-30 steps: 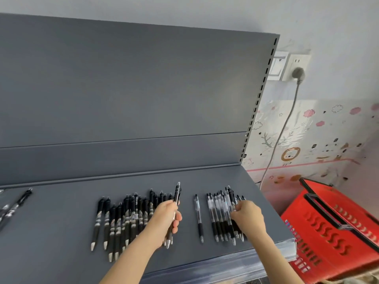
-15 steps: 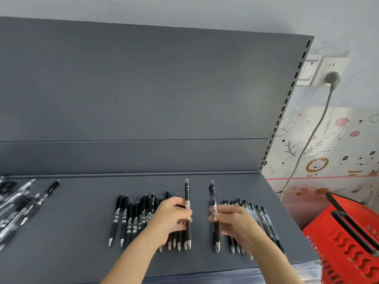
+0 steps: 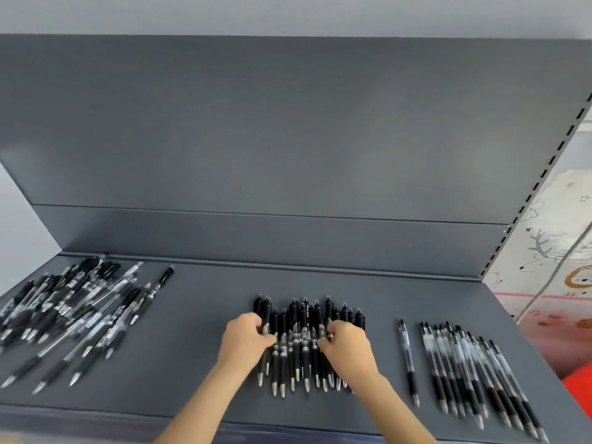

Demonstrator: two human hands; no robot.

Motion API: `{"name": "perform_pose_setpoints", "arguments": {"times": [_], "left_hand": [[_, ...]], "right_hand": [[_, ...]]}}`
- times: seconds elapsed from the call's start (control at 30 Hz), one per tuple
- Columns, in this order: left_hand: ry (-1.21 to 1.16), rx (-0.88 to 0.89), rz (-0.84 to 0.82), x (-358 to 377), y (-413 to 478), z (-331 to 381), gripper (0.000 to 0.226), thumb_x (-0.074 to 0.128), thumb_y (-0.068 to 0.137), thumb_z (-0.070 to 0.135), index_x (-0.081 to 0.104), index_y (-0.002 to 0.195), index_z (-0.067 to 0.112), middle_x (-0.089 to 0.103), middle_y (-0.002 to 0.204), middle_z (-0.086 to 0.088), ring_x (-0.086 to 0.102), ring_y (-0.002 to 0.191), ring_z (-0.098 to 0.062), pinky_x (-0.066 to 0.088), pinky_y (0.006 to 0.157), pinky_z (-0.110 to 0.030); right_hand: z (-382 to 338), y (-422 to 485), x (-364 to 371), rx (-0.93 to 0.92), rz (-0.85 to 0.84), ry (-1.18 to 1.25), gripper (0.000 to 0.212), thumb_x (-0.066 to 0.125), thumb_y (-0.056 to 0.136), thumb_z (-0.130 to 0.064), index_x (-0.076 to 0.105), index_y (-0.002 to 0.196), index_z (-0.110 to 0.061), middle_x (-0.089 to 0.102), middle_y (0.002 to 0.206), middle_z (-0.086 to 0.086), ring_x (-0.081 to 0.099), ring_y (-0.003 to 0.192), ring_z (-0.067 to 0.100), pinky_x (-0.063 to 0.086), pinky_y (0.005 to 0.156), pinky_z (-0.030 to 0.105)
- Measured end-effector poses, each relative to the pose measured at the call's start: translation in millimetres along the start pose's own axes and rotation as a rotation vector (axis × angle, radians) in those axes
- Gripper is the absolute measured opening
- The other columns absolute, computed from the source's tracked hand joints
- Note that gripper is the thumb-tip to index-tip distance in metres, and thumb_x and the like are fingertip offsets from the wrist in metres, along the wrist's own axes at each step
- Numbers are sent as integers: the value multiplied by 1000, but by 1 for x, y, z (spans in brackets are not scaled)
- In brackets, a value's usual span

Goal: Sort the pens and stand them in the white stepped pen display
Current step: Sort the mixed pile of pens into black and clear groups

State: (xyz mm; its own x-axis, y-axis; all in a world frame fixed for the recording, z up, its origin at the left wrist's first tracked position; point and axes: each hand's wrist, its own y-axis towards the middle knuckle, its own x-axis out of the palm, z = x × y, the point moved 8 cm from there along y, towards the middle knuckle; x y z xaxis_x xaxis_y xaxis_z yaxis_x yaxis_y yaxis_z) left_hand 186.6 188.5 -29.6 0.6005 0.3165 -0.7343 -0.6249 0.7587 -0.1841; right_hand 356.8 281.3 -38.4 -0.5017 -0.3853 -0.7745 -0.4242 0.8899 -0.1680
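Fingers [image 3: 256,322] of left hand [image 3: 246,339] curl round the leftmost pens of the middle pen group [image 3: 301,347]. Right hand [image 3: 347,349] pinches pens at the group's right edge. Group lies on grey shelf [image 3: 192,363], tips toward the person. To its right: single pen [image 3: 407,357], then row of clear-barrelled pens [image 3: 464,373]. Far left: loose heap [image 3: 70,309] of pens. Barrel print is blurred and unreadable.
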Motion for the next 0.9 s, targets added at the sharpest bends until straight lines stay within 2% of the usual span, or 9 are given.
{"name": "perform_pose_setpoints", "arguments": {"times": [0.07,0.1,0.13,0.2,0.33,0.4,0.57,0.7,0.9], "left_hand": [[25,31,-18,5,-1,4,20,66,81,21,47,80,27,61,78,-9,47,62,-16,38,63,-24],[28,37,-27,7,-1,5,21,66,82,23,55,100,24,66,87,-11,52,63,-16,42,64,-25],[41,35,-45,8,-1,5,41,65,83,26,53,121,18,68,97,-11,57,67,-16,45,65,-26],[85,38,-66,7,1,5,60,64,83,31,43,136,15,66,110,-8,62,81,-16,50,73,-29],[56,71,-58,0,4,5,55,61,85,30,45,135,15,62,89,2,58,86,-13,45,80,-24],[37,107,-21,-5,6,8,45,58,87,27,51,131,16,57,82,5,57,87,-14,45,81,-24],[86,197,93,-23,-3,15,33,46,94,23,57,125,20,57,104,2,53,102,-14,44,86,-25],[190,244,97,-25,-15,12,37,39,98,27,47,133,23,47,133,6,36,126,-13,34,98,-23],[285,162,103,-34,-37,-13,40,37,99,30,40,138,24,41,141,7,32,132,-12,29,107,-25]], "right_hand": [[-3,-3,2,-14,1,-17,15,51,88,-14,58,94,-2,51,72,5,43,61,19,36,58,27],[-4,-3,2,-22,1,-13,19,51,89,-14,58,100,0,52,75,6,45,62,19,38,59,27],[-6,-5,2,-28,-2,-5,21,50,89,-14,59,102,0,52,75,5,46,62,19,40,60,27],[-9,-8,1,-29,-8,5,18,50,90,-16,59,95,-2,48,71,3,43,57,17,39,57,27],[-11,-11,-8,-35,27,-43,18,49,91,-21,50,74,-17,46,72,-1,44,58,14,37,58,27],[-16,-12,-15,-59,48,-66,14,47,93,-22,58,87,-15,54,87,1,52,72,17,40,64,27],[-27,-15,-21,-159,74,-161,39,41,97,-29,47,132,-14,50,127,0,42,119,19,39,89,23],[-35,-19,-12,-231,55,-232,47,38,97,-38,38,139,-16,40,140,-3,34,130,19,35,104,27],[-47,-21,9,-339,0,-253,58,37,96,-44,26,146,-16,32,148,-3,26,138,18,28,111,27]]}}
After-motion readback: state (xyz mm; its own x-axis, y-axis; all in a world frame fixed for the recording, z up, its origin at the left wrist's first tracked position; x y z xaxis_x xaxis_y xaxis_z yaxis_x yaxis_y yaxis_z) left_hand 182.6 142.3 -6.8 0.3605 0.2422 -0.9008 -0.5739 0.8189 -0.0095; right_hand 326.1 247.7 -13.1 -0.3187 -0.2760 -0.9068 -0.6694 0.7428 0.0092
